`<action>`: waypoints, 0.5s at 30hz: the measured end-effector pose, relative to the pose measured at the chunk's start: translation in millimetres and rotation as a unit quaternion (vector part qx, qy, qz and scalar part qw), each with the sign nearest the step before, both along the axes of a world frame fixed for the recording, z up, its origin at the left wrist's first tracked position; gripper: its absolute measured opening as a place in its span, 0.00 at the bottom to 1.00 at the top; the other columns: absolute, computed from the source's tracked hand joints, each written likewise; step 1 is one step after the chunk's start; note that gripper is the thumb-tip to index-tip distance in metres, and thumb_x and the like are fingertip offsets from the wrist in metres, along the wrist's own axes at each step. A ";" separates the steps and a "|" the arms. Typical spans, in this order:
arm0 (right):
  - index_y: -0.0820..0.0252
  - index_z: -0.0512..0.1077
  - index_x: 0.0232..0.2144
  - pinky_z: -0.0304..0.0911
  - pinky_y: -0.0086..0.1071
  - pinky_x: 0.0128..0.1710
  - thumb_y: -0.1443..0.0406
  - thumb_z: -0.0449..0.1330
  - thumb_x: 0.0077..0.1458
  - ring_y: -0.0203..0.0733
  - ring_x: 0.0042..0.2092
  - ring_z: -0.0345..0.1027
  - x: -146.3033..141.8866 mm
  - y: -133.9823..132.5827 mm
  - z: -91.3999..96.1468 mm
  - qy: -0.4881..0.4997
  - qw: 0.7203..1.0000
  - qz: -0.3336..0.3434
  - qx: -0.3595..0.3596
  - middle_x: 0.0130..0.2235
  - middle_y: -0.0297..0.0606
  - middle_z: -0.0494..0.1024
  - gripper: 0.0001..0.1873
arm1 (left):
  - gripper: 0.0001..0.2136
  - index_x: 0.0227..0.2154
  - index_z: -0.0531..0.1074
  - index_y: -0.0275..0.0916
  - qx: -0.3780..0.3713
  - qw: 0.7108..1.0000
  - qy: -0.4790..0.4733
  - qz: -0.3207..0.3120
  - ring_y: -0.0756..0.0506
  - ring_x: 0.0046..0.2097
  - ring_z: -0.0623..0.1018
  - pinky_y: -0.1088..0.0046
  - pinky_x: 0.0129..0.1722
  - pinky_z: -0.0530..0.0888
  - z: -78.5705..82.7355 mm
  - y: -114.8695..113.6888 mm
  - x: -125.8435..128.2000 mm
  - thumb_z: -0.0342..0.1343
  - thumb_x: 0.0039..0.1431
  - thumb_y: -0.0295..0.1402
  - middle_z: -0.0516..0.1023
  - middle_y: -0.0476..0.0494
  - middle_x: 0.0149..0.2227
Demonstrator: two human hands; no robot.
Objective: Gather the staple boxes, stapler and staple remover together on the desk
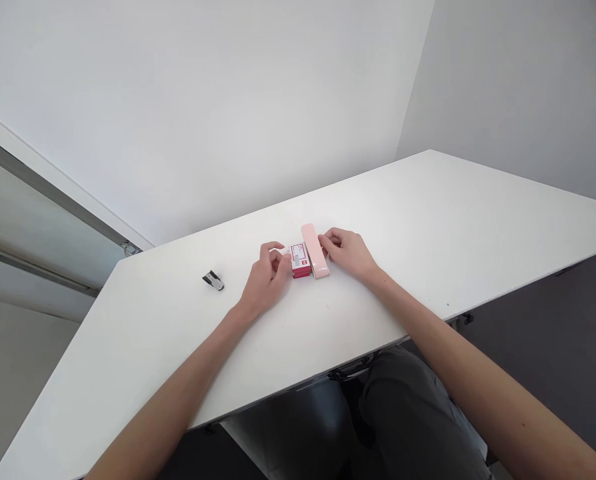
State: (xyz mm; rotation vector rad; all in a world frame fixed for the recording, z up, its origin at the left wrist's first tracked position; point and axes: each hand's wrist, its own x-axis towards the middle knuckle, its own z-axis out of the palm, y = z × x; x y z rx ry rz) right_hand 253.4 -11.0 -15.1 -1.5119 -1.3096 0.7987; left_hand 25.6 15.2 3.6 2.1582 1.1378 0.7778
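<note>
A pink stapler (315, 252) lies lengthwise on the white table, its rounded end pointing away from me. Against its left side sits a small stack of red-and-white boxes (299, 259) with printed labels. My left hand (267, 279) is at the stack's left side, fingers curled and thumb against the boxes. From the right, my right hand (349, 253) has its thumb and fingers closed at the stapler's right edge; the fingertips are partly hidden. Farther left lies a small black-and-silver staple remover (213, 280), apart from both hands.
The white table (453, 220) runs along a pale wall (258, 100) at the back. Its front edge passes just above my legs (413, 407). A ledge with a metal fitting (131, 248) stands beyond the table's left end.
</note>
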 end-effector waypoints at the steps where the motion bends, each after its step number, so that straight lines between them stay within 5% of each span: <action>1: 0.53 0.71 0.29 0.64 0.34 0.38 0.54 0.57 0.65 0.42 0.35 0.75 0.0 -0.1 -0.1 0.000 1.000 0.000 -0.001 0.32 0.33 0.85 0.15 | 0.14 0.54 0.60 0.44 -0.002 1.000 0.004 -0.009 0.47 0.33 0.74 0.69 0.37 0.69 -1.0 0.8 -0.2 0.44 0.76 0.47 0.75 0.52 0.34; 15: 0.53 0.71 0.28 0.65 0.35 0.38 0.54 0.58 0.65 0.41 0.32 0.73 -0.8 -2.4 1.0 0.024 1.000 0.002 0.000 0.31 0.32 0.83 0.16 | 0.16 0.57 0.62 0.43 0.017 1.000 0.005 -0.006 0.43 0.49 0.78 0.60 0.51 0.73 -7.6 5.5 -1.6 0.43 0.77 0.46 0.78 0.40 0.51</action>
